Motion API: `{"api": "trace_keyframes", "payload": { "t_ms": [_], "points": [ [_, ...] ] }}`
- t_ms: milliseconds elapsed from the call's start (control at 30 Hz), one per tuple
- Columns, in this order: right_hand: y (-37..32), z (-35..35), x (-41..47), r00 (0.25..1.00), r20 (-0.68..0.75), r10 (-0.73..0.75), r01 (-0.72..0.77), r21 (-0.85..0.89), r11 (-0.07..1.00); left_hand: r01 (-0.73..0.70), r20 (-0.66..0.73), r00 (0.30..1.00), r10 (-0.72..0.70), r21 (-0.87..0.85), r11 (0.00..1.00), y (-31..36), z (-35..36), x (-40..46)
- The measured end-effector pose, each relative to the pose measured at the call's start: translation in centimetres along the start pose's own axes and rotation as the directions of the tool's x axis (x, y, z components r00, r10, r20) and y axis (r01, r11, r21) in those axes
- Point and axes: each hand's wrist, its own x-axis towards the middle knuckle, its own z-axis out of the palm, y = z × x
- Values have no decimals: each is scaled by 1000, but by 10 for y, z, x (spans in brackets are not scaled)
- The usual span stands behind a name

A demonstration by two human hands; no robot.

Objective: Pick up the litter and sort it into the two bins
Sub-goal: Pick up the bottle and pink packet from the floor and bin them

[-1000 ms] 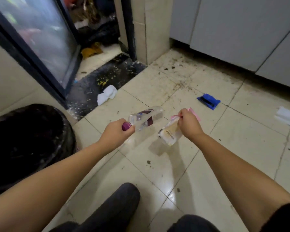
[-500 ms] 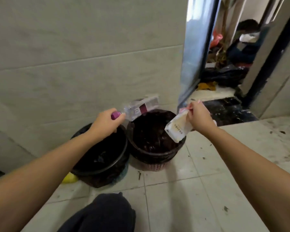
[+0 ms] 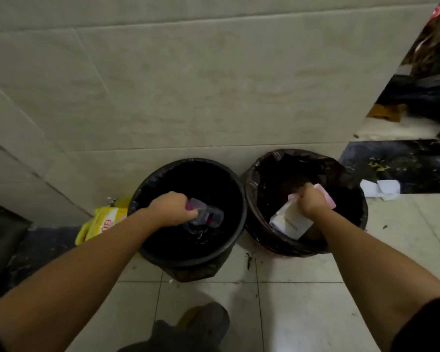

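Note:
Two round bins with black liners stand side by side against the tiled wall. My left hand reaches into the left bin, gripping a clear plastic bottle with a purple cap by its neck. My right hand is over the right bin, holding a white and pink pouch that hangs down inside the rim.
A yellow wrapper lies on the floor left of the left bin. White crumpled paper sits right of the right bin at a dark threshold. A doorway with clutter opens at the far right. My dark-trousered knee is below.
My view has swung down onto the bins. Both hands have lowered from above the rims into the bins, the bottle into the left one and the pouch into the right one.

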Motion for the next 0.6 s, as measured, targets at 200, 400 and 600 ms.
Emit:
{"api": "trace_keyframes", "payload": {
  "t_ms": [200, 400, 600],
  "points": [
    [9, 39, 25, 986, 151, 70, -57, -89, 994, 73, 105, 991, -78, 51, 996, -19, 62, 49],
    [17, 39, 33, 930, 349, 120, -32, -248, 968, 106, 158, 979, -131, 160, 981, -33, 79, 59],
    [15, -16, 15, 975, 221, -23, 52, -123, 991, 45, -45, 998, -38, 165, 985, 2, 32, 42]
  ]
}}
